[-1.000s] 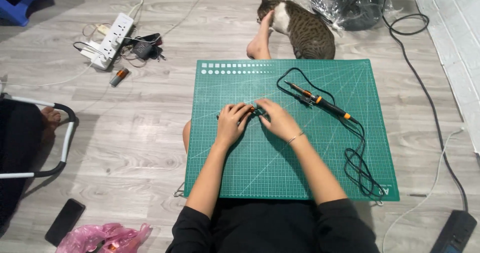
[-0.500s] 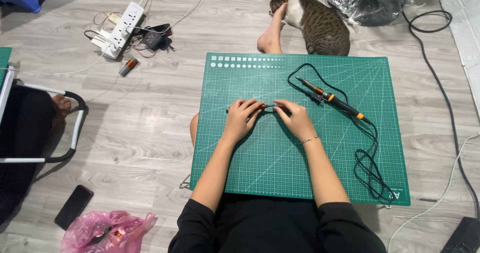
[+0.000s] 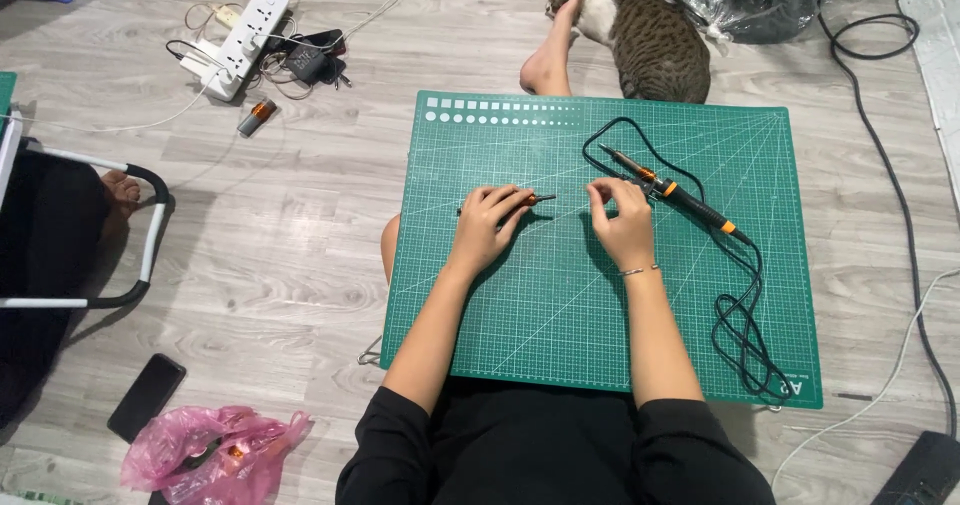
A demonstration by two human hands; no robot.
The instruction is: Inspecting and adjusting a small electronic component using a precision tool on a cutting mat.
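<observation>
Green mat has free space near its front edge; left hand pinches a thin tool, right hand is loosely curled beside the soldering iron.

cat head cut off, tool mostly hidden

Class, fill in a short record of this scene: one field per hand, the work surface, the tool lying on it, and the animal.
Left hand: left hand holds a thin dark rod-like tool
Right hand: right hand raised, beside the soldering iron, fingers curled; grip unclear
Surface: green gridded cutting mat on the wooden floor
Tool: black-and-orange corded soldering iron, lying on the mat
Animal: tabby cat beyond the mat's far edge
</observation>
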